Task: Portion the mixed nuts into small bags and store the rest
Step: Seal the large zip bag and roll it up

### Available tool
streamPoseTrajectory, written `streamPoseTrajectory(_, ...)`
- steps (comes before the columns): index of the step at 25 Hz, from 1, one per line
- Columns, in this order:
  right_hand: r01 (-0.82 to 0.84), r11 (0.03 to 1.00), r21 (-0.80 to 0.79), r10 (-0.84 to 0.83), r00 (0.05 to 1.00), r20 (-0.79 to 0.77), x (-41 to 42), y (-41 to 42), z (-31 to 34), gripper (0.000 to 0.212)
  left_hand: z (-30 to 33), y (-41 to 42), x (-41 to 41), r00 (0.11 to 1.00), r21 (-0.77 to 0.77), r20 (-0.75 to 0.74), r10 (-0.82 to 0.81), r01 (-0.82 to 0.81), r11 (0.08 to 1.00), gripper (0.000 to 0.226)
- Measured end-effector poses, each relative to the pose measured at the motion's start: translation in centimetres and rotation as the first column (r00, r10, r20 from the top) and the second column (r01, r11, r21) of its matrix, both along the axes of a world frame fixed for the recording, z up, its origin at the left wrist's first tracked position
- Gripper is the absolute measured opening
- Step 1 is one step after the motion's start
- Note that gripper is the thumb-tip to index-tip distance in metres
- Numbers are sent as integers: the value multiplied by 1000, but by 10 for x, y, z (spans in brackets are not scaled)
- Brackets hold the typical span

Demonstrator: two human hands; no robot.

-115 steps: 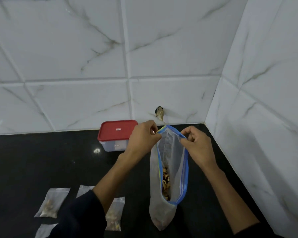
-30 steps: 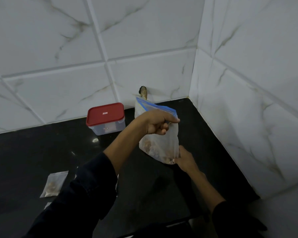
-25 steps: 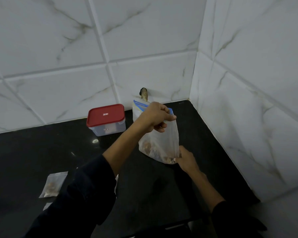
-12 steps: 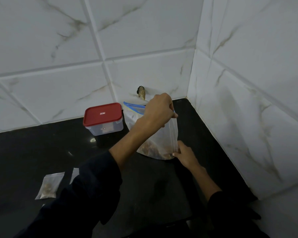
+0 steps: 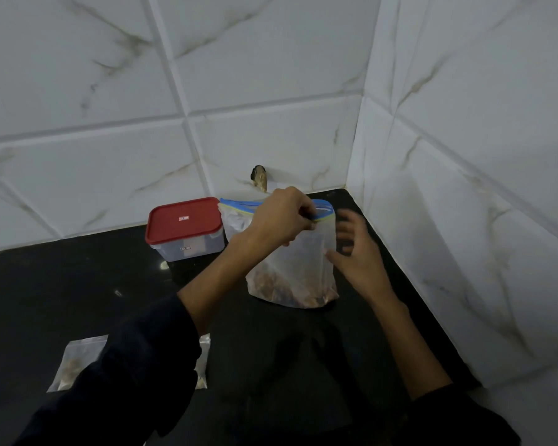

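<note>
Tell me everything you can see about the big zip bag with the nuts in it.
The big zip bag is clear, floppy plastic with a blue zip strip along its top. It stands upright on the black counter near the tiled corner, just right of the red-lidded container. Brown nuts fill only its bottom. The left hand pinches the zip strip; the right hand, fingers spread, is at its right edge.
</note>
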State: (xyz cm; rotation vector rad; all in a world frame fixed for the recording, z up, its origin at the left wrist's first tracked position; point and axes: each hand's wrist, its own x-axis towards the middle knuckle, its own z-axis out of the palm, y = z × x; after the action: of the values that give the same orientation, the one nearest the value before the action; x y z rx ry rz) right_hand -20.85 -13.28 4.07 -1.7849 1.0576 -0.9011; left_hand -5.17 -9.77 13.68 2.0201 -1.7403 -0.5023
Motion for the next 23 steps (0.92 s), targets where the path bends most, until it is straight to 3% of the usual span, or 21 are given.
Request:
streamPoseTrajectory(2, -85, 972, -221, 80, 996, -31, 11, -2, 32, 65, 1, 0, 2, 998, -50, 65, -28, 31, 998, 16)
streamPoseTrajectory(5, -165, 888, -429, -5, 930, -367, 19, -11, 57, 36, 2, 5, 13, 986, -78, 146, -83, 95, 992, 17)
streamPoseTrajectory(8, -184, 892, -413, -65, 852, -520, 14, -15, 69, 16, 0, 10, 38, 955, 12, 254, -155, 157, 987, 22)
streamPoseTrajectory(12, -169, 917, -363, -97, 785, -612, 3, -18, 86, 14, 0, 15, 73, 916, 70, 374, -143, 126, 990, 25)
streamPoseTrajectory(16, -250, 921, -298, -65, 655, -753, 8, -13, 99, 23, 2, 22, 82, 900, -1, 421, -112, 125, 992, 20)
streamPoseTrajectory(19, -406, 871, -276, -53, 481, -875, 41, -10, 100, 39, 3, 26, 65, 894, -104, 434, -111, 172, 980, 20)
streamPoseTrajectory(23, -437, 865, -246, -50, 413, -909, 68, -16, 97, 29, 1, 37, 68, 872, -108, 475, -121, 194, 975, 26)
